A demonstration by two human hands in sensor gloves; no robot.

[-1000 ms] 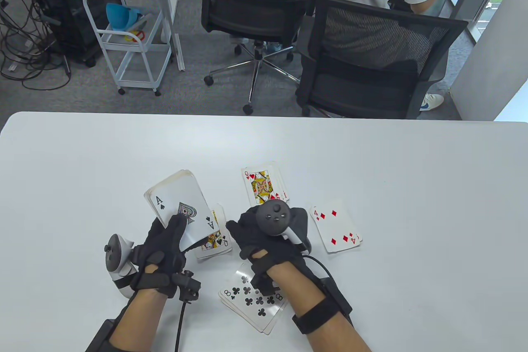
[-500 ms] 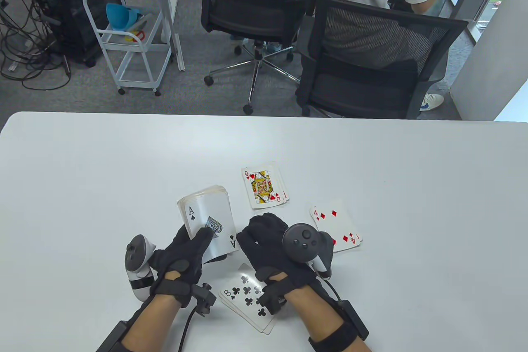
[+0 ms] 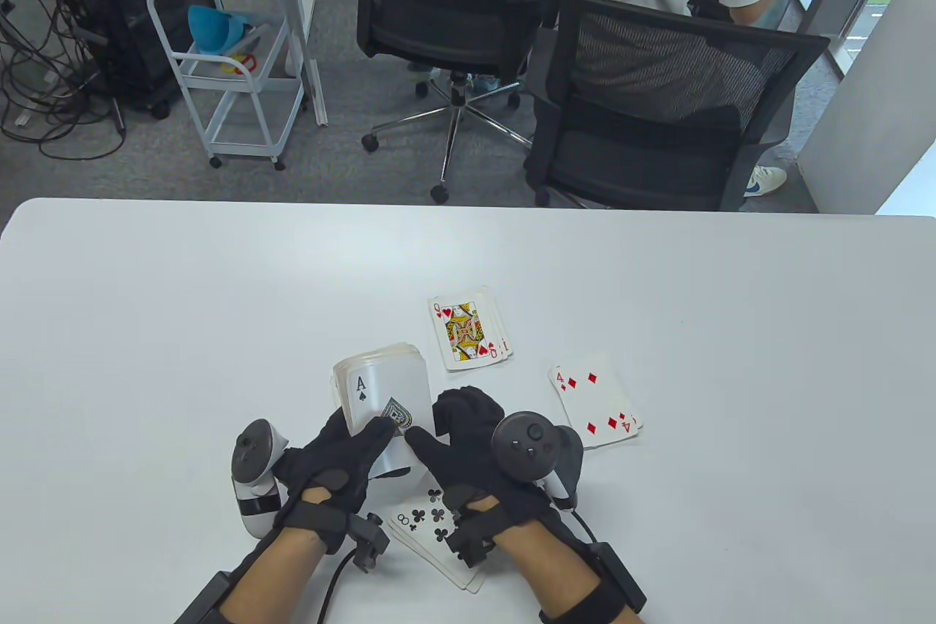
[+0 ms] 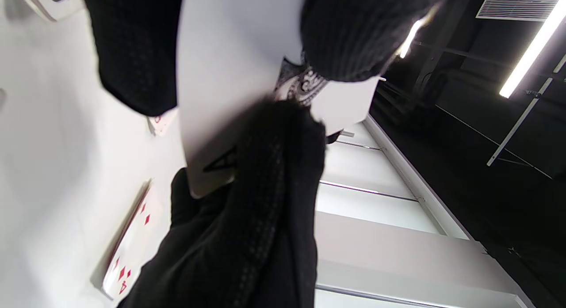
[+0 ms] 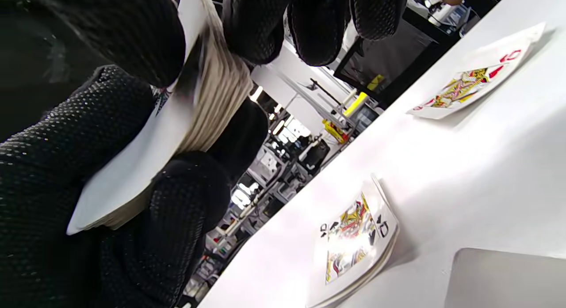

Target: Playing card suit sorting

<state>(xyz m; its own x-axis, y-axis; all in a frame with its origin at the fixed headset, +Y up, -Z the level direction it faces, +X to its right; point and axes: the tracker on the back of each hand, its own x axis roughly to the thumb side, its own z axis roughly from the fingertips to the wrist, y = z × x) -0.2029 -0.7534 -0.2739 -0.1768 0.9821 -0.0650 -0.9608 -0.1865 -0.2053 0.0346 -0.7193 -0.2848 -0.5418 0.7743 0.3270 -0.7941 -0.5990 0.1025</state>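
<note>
Two gloved hands: left hand (image 3: 333,467) fingers curled round the deck (image 3: 384,390); right hand (image 3: 468,452) pinches its top ace (image 4: 230,78), above the table (image 3: 183,302).

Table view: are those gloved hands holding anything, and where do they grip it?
The left hand grips the white face-up card deck by its near end; the right hand pinches its top ace's near right corner.

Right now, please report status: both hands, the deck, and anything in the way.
Left hand grips deck, ace of spades on top. Right hand pinches that ace. Spade pile hidden beneath in table view. Nothing in the way.
</note>
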